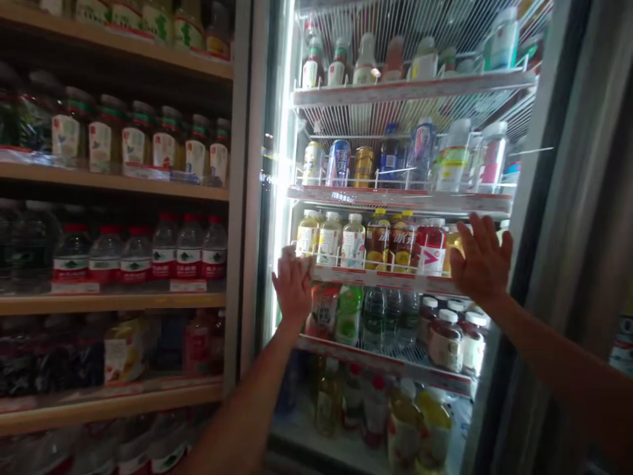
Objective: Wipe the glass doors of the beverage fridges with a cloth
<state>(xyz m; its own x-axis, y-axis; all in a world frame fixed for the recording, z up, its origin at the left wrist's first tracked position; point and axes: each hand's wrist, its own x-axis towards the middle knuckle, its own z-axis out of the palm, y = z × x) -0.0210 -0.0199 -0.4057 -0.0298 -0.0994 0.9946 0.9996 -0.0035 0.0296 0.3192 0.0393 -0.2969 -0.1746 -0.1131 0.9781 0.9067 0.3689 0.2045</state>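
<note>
Both of my arms reach out in front of a lit drinks fridge point(410, 284). My left hand point(293, 284) is raised near the fridge's left side, fingers up and apart, holding nothing. Behind it are a white-capped juice bottle point(307, 231) and a red drink pack point(324, 309). My right hand point(482, 260) is spread open toward the right end of the middle shelf, beside a red bottle with a V on its label point(430, 251). Faint reflections suggest a glass door before the shelves. Whether either palm touches the glass, I cannot tell.
Left of the fridge stands a wooden shelf unit point(113, 300) with rows of bottles, among them red-capped water bottles point(190, 247). Inside the fridge are cans point(339, 161) higher up and wide jars point(446, 340) lower down. A dark door frame point(537, 237) runs along the right.
</note>
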